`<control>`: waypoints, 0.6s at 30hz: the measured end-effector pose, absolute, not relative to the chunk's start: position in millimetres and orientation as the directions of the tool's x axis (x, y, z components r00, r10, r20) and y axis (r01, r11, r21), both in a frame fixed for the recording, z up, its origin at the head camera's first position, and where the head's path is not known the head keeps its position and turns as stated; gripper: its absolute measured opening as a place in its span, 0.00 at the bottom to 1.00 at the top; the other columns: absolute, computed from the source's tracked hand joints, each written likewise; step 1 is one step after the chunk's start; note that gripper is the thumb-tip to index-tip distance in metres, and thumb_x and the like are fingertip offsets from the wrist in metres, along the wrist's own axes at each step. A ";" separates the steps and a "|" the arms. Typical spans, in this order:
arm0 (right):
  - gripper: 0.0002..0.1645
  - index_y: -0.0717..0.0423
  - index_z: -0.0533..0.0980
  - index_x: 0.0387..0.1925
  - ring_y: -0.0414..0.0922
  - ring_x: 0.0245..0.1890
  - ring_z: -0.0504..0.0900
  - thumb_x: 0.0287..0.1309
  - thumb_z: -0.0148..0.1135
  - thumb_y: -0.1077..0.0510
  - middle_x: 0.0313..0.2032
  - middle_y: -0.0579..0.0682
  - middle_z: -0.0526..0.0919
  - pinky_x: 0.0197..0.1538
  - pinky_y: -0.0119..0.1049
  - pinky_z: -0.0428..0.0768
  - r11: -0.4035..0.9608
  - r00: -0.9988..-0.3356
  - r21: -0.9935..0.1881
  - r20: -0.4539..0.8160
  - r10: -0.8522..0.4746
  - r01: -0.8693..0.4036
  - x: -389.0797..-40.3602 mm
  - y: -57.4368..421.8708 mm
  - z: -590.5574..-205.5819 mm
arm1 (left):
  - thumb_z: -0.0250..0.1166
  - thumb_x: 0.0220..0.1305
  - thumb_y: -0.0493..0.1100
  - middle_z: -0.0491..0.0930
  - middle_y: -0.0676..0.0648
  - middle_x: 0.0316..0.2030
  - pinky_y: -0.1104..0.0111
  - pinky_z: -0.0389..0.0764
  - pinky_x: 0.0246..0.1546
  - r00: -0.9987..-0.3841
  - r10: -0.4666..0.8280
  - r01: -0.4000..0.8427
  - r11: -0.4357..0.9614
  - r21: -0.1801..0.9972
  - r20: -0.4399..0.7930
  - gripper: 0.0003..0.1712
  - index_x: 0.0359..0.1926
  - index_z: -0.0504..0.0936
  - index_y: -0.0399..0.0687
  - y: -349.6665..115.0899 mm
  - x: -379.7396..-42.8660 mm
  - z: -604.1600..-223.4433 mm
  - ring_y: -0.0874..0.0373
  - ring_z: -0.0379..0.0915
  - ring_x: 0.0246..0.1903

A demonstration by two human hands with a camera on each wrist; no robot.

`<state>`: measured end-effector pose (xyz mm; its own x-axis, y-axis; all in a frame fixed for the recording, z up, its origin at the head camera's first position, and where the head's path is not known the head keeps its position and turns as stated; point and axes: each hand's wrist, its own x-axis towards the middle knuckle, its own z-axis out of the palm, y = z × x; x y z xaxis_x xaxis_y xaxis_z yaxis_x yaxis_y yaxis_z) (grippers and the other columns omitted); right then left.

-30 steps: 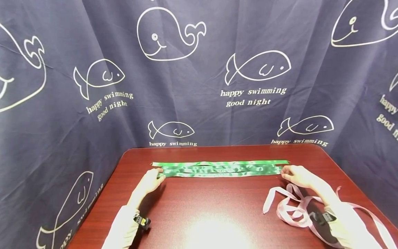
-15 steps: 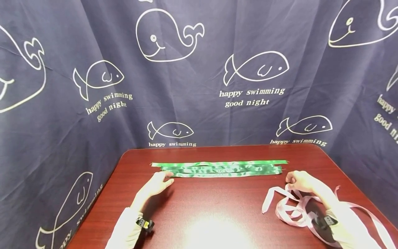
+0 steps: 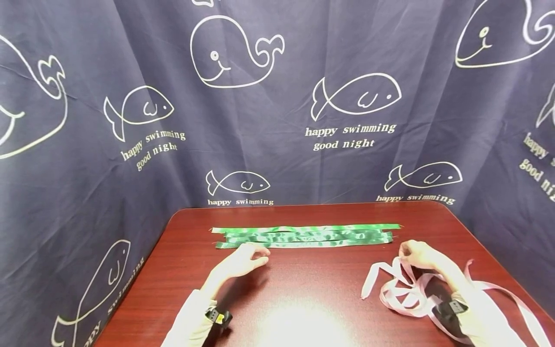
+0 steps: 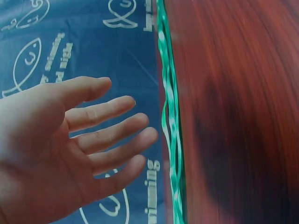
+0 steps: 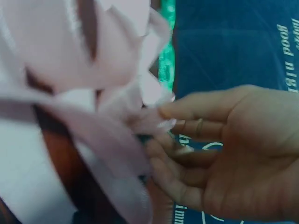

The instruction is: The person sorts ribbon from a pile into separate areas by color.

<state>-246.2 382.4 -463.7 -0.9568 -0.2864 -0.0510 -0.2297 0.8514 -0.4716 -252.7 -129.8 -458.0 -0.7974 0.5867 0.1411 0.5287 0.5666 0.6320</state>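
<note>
My right hand [image 3: 418,254] pinches a loop of pale pink ribbon [image 3: 401,301]; in the right wrist view the ribbon [image 5: 112,126] bunches at the thumb and fingertips. The rest of it lies in loose coils below that hand and trails to the right. My left hand [image 3: 243,260] is held over the table with fingers spread and relaxed, as the left wrist view shows the hand [image 4: 88,140] holding nothing. Just beyond it, several green ribbon strips [image 3: 303,236] lie flat side by side across the back of the table.
A dark red wooden table [image 3: 321,274] has a bright light reflection near its front. A navy curtain [image 3: 277,120] with white whale and fish drawings hangs around its back and sides. Each wrist wears a small dark camera on a strap.
The left hand has left the green strips' left end and moved right and nearer. The right hand has let go of their right end, moved slightly right and nearer, and picked up pink ribbon.
</note>
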 end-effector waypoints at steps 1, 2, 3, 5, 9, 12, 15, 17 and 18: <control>0.07 0.55 0.73 0.23 0.36 0.22 0.68 0.51 0.63 0.60 0.20 0.42 0.73 0.29 0.32 0.66 0.838 -0.952 -0.484 -0.035 -0.304 -0.250 -246.1 380.9 -461.0 | 0.59 0.67 0.43 0.82 0.50 0.46 0.63 0.75 0.53 -0.793 0.594 0.530 0.564 0.633 0.136 0.14 0.50 0.80 0.41 -126.6 -251.8 -458.1 0.54 0.76 0.50; 0.06 0.55 0.73 0.25 0.35 0.23 0.68 0.53 0.63 0.60 0.21 0.42 0.73 0.29 0.31 0.65 0.817 -0.945 -0.508 -0.019 -0.326 -0.272 -246.4 379.7 -458.6 | 0.59 0.67 0.43 0.82 0.50 0.45 0.63 0.75 0.53 -0.785 0.605 0.533 0.555 0.639 0.130 0.14 0.50 0.80 0.41 -123.4 -251.9 -458.8 0.56 0.76 0.50; 0.06 0.56 0.73 0.26 0.34 0.23 0.68 0.54 0.62 0.61 0.22 0.43 0.74 0.29 0.31 0.66 0.785 -0.935 -0.545 -0.005 -0.354 -0.294 -246.5 378.6 -456.1 | 0.59 0.67 0.43 0.82 0.51 0.45 0.64 0.75 0.53 -0.778 0.615 0.538 0.547 0.641 0.127 0.14 0.50 0.80 0.41 -120.3 -252.0 -459.2 0.56 0.76 0.50; 0.04 0.58 0.73 0.29 0.32 0.24 0.70 0.56 0.61 0.63 0.24 0.44 0.77 0.29 0.29 0.69 0.715 -0.912 -0.609 0.035 -0.409 -0.344 -247.2 375.9 -452.2 | 0.60 0.67 0.42 0.82 0.51 0.46 0.66 0.75 0.53 -0.767 0.631 0.538 0.533 0.653 0.117 0.14 0.50 0.81 0.42 -114.5 -251.6 -459.3 0.58 0.76 0.50; 0.05 0.65 0.72 0.38 0.33 0.29 0.78 0.60 0.58 0.68 0.30 0.50 0.82 0.32 0.29 0.75 0.515 -0.837 -0.741 0.114 -0.535 -0.430 -248.1 367.0 -444.7 | 0.59 0.68 0.43 0.82 0.50 0.46 0.67 0.75 0.53 -0.747 0.657 0.532 0.499 0.684 0.101 0.14 0.50 0.81 0.42 -102.8 -250.0 -458.3 0.61 0.75 0.50; 0.09 0.67 0.70 0.43 0.37 0.29 0.80 0.61 0.56 0.69 0.32 0.50 0.82 0.33 0.30 0.77 0.385 -0.780 -0.797 0.162 -0.605 -0.465 -248.1 355.8 -437.8 | 0.59 0.68 0.46 0.82 0.48 0.49 0.67 0.75 0.54 -0.732 0.677 0.514 0.473 0.716 0.079 0.15 0.51 0.81 0.45 -92.6 -248.7 -455.4 0.64 0.74 0.51; 0.11 0.69 0.67 0.47 0.44 0.21 0.79 0.63 0.52 0.72 0.30 0.54 0.81 0.27 0.34 0.79 0.248 -0.715 -0.855 0.185 -0.674 -0.455 -247.6 342.5 -428.4 | 0.60 0.68 0.48 0.82 0.46 0.51 0.68 0.74 0.55 -0.707 0.703 0.515 0.437 0.738 0.077 0.14 0.51 0.81 0.49 -81.1 -248.4 -450.8 0.65 0.74 0.52; 0.12 0.70 0.65 0.49 0.49 0.16 0.75 0.64 0.48 0.74 0.28 0.61 0.79 0.22 0.36 0.77 0.155 -0.659 -0.886 0.198 -0.725 -0.436 -246.3 333.2 -420.7 | 0.59 0.68 0.48 0.82 0.45 0.51 0.71 0.73 0.55 -0.691 0.718 0.511 0.404 0.759 0.083 0.14 0.51 0.81 0.51 -73.7 -248.1 -447.8 0.66 0.75 0.52; 0.13 0.70 0.65 0.50 0.51 0.15 0.73 0.64 0.46 0.75 0.28 0.65 0.77 0.19 0.36 0.76 0.118 -0.633 -0.898 0.200 -0.748 -0.423 -245.2 328.3 -416.5 | 0.59 0.68 0.47 0.81 0.45 0.52 0.71 0.73 0.55 -0.682 0.726 0.514 0.386 0.766 0.091 0.14 0.51 0.81 0.51 -70.0 -247.9 -446.4 0.66 0.75 0.52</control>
